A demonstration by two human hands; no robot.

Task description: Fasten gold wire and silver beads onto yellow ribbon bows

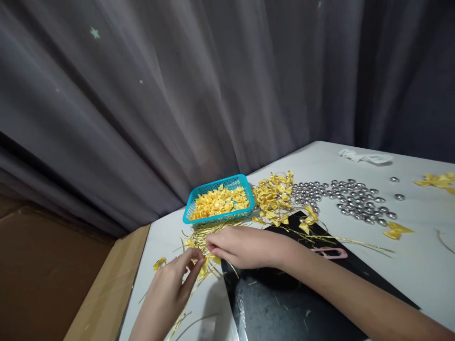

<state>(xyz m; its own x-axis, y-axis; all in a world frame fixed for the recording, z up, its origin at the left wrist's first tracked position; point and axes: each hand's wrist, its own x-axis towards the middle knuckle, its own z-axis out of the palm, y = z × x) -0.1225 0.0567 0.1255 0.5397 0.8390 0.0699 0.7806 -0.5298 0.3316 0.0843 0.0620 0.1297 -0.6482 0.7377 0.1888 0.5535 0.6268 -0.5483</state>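
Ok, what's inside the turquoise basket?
The turquoise basket holds a heap of folded yellow ribbon pieces. They cover most of its floor, so whatever lies beneath them can't be seen.

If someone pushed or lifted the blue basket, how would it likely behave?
The blue basket looks light for its size, given its perforated walls. Low and broad, it would probably slide rather than tip when pushed. The yellow ribbon pieces inside seem loosely heaped, so they may shift if it tilts.
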